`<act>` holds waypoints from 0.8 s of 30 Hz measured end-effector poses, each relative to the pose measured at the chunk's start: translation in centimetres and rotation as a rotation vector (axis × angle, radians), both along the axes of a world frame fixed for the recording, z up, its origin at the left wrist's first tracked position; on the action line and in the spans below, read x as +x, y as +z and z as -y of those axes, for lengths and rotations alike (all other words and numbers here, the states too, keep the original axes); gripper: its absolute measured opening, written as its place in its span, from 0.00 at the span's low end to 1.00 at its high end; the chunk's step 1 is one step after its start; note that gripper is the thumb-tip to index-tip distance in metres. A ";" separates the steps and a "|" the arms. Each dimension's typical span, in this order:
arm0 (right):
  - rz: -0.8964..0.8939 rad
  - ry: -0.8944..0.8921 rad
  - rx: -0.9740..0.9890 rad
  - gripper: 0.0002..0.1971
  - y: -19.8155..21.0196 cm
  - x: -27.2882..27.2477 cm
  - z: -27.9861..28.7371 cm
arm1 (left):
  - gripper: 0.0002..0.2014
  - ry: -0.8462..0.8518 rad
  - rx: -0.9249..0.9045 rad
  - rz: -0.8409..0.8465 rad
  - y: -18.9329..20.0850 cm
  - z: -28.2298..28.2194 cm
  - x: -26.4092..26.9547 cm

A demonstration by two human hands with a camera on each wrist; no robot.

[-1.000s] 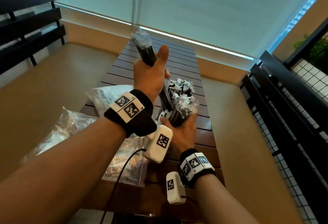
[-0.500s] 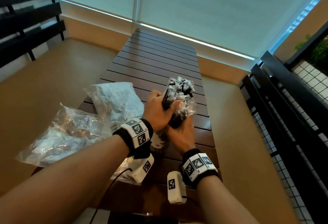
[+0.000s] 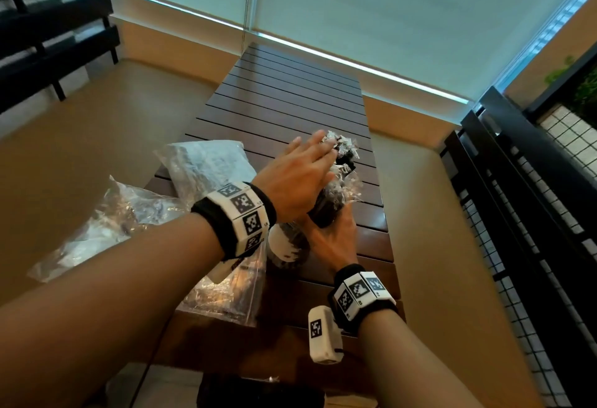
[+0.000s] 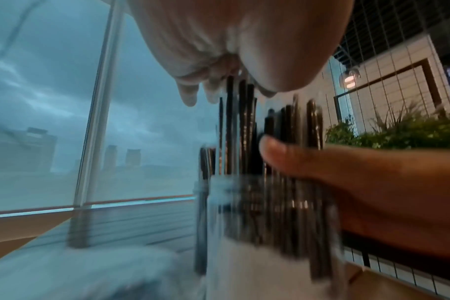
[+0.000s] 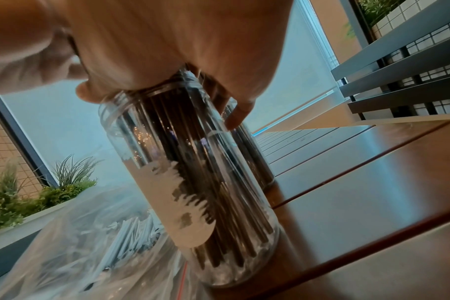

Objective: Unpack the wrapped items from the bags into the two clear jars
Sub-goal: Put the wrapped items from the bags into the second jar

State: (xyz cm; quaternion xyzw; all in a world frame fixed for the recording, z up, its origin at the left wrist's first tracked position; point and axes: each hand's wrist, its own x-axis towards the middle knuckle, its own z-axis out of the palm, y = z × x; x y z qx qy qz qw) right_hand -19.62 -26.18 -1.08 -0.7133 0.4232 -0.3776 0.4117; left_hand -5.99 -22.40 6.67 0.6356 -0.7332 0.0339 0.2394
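The left hand (image 3: 298, 178) is stretched out flat, palm down, with its fingers (image 3: 318, 141) straight and close together, pointing to about 1 o'clock. The left arm comes in from 8 o'clock and wears a black wrist band with white tags. The right hand (image 3: 332, 239) sits lower, at 5 o'clock from the left one. Its fingers (image 5: 238, 113) and thumb curl around something. The right arm comes up from 5 o'clock with the same kind of band.
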 end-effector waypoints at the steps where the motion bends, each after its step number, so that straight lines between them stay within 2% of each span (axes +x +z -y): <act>1: -0.028 -0.009 -0.028 0.33 0.0 0.0 0.1 | 0.30 0.029 0.079 -0.002 -0.9 -0.3 0.0; 4: -0.054 -0.025 -0.058 0.28 -0.1 -0.2 0.3 | 0.44 0.072 0.190 0.050 -2.5 -1.4 -0.1; 6: -0.071 -0.026 -0.081 0.28 -0.1 -0.1 0.2 | 0.47 0.109 0.188 0.129 -1.6 -1.2 -0.1; 9: -0.044 0.003 -0.073 0.30 -0.1 -0.1 0.1 | 0.44 0.091 0.086 0.127 1.2 0.0 -0.9; 11: -0.020 0.011 -0.056 0.30 0.0 -0.1 0.1 | 0.39 0.036 0.105 0.150 1.9 0.8 -1.8; 14: -0.027 -0.005 -0.084 0.27 0.0 -0.2 0.3 | 0.34 0.038 0.223 0.165 0.4 1.4 -2.4; 18: 0.003 -0.011 -0.061 0.22 -0.2 -0.2 0.0 | 0.33 0.040 0.222 0.058 -1.0 1.3 -2.2; 22: 0.003 0.022 -0.064 0.23 0.4 -0.4 -0.2 | 0.34 0.058 0.229 0.052 -1.0 1.3 -2.4; 24: -0.040 0.023 -0.080 0.29 0.2 -0.8 -0.3 | 0.36 0.058 0.243 0.063 -1.1 1.2 -2.3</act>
